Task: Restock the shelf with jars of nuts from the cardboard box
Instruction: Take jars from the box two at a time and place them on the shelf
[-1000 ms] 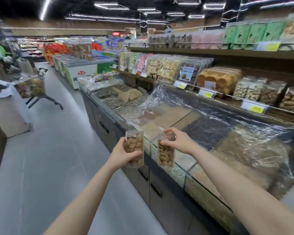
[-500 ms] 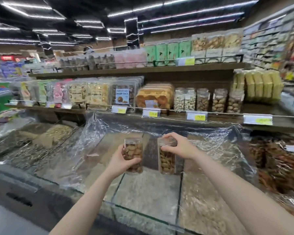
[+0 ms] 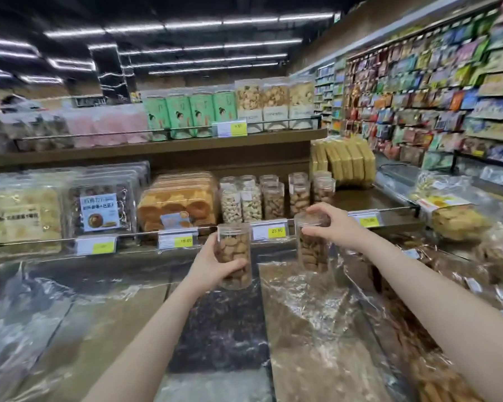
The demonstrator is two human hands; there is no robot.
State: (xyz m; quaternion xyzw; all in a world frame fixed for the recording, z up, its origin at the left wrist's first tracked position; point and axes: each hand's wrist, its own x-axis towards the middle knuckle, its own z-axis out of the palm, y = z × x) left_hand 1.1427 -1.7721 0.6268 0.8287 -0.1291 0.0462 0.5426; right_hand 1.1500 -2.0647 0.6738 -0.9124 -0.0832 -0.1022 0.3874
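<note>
**Two jars held up at the shelf's front rail**

We held a jar of nuts (image 3: pixel 234 255) upright in our left hand (image 3: pixel 212 264), fingers wrapped round its side. Our right hand (image 3: pixel 330 224) gripped a second jar (image 3: pixel 312 248) by its lid. Both hung over plastic-covered bins (image 3: pixel 311 314), just before the shelf (image 3: pixel 360 198), where more jars (image 3: pixel 273 198) stood in a row.

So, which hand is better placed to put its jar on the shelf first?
Probably the right hand: its jar, gripped by the lid, is already beside the shelf jars. The left hand is lower.
</note>
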